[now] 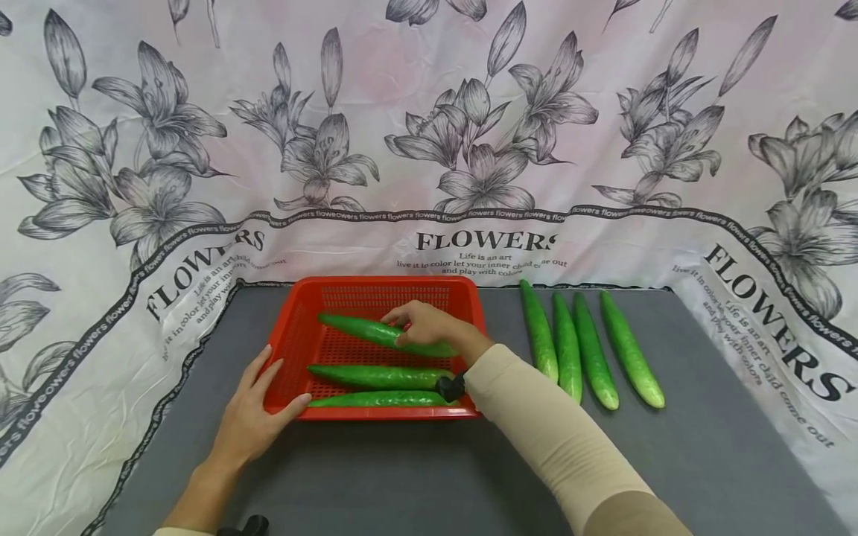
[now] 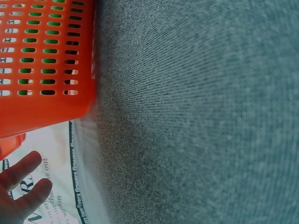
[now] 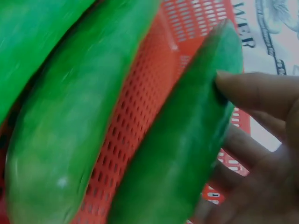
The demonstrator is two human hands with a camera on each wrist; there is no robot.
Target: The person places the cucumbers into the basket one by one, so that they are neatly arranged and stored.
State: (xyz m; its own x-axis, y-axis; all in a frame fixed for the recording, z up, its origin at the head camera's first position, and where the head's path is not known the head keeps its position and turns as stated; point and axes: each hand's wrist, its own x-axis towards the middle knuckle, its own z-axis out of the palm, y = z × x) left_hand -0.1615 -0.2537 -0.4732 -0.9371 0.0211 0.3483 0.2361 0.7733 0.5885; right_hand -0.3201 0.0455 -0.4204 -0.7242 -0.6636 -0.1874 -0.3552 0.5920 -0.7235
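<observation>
A red plastic basket (image 1: 375, 413) with slotted walls stands on the grey table, three green cucumbers inside. My right hand (image 1: 432, 326) reaches into it and holds the rearmost cucumber (image 1: 362, 327) between thumb and fingers; that cucumber (image 3: 173, 140) also fills the middle of the right wrist view. In front of it lie a second cucumber (image 1: 375, 376) and a third cucumber (image 1: 382, 399) along the near wall. At the basket's front left corner my left hand (image 1: 251, 417) rests, thumb on the near rim, fingers (image 2: 23, 170) extended along the left side.
To the right of the basket, several cucumbers (image 1: 590, 357) lie side by side on the grey table (image 1: 415, 476), the nearest partly behind my right forearm. A white flower-print cloth (image 1: 415, 149) hangs behind the table and spreads at both sides.
</observation>
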